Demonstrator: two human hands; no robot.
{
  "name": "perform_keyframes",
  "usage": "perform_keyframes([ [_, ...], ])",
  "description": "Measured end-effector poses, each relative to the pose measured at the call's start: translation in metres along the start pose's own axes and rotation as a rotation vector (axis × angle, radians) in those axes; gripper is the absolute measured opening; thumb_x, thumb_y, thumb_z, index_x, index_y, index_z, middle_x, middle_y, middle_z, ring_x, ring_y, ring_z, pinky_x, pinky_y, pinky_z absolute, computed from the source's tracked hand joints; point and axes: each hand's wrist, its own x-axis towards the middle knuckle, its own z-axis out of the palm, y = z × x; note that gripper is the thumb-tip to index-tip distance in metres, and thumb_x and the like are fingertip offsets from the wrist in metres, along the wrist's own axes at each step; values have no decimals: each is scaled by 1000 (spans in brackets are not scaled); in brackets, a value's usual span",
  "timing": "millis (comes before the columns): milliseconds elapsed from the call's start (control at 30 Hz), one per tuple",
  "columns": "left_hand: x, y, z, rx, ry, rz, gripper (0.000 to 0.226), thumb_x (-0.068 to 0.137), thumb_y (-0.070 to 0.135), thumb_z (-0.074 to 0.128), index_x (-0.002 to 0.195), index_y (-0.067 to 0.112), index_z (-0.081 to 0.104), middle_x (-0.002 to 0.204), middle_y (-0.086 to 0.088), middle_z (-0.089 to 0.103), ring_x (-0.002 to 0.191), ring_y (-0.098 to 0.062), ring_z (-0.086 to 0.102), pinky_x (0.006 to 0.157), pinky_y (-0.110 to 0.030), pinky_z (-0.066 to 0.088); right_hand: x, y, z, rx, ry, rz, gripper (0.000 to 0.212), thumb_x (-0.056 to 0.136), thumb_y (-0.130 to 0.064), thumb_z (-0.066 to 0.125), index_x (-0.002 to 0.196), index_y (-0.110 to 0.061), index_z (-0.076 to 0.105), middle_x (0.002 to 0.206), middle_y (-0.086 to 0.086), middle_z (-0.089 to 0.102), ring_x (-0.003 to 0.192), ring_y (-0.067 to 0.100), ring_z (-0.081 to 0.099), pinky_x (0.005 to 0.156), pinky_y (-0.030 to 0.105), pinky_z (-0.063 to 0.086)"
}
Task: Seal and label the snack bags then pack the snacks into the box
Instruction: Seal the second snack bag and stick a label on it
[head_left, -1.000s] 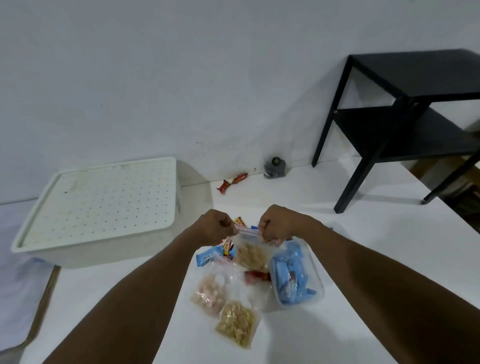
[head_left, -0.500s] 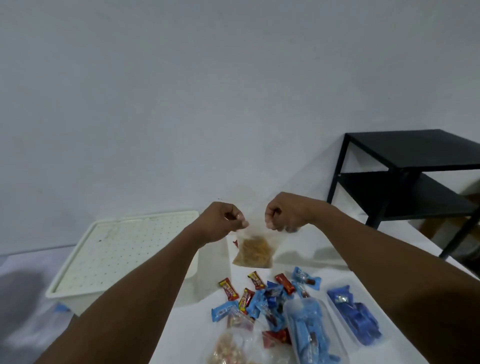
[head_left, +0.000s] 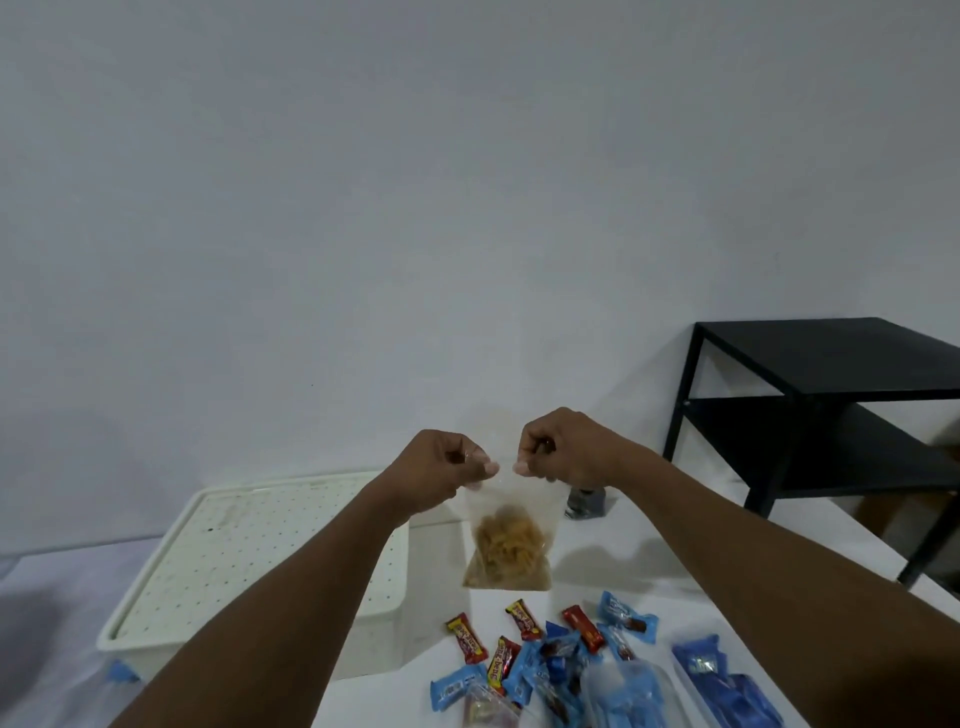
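At the centre of the frame, the left hand (head_left: 441, 470) and right hand (head_left: 563, 449) each pinch a top corner of the clear snack bag (head_left: 509, 540), holding it above the desk (head_left: 613, 561).

Clear bag (head_left: 506, 535) of golden snacks, possibly dotted white box (head_left: 249, 566)

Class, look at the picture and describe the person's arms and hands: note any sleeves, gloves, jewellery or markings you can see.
The left arm and right arm are bare from the frame's lower edge to the wrists: no sleeves show. The left hand and right hand wear no gloves. No watch, bracelet, ring, tattoo or other marking is visible on the parts in view.
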Motion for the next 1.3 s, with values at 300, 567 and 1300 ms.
perform_keyframes([
  [300, 3, -2, -10, -49, 121, 56, 27, 89, 27, 75, 94, 2, 67, 90, -9, 75, 84, -14, 73, 76, -33, 49, 5, 6, -1, 162, 112, 19, 25, 84, -36, 76, 79, -12, 70, 67, 0, 70, 59, 3, 63, 51, 13, 44],
  [567, 10, -3, -9, 3, 109, 69, 17, 86, 28, 78, 88, 11, 74, 84, -13, 76, 74, -17, 64, 69, -29, 47, 10, 1, 3, 183, 131, -22, 26, 82, -35, 78, 76, -11, 70, 61, -2, 69, 55, 4, 61, 52, 14, 44],
  [1300, 14, 10, -6, 9, 35, 93, 18, 87, 18, 75, 86, 1, 68, 84, -9, 73, 80, -15, 75, 67, -25, 51, 1, 7, 14, 422, 153, 36, 22, 83, -38, 75, 83, -16, 75, 65, 3, 62, 62, 10, 55, 58, 26, 45],
])
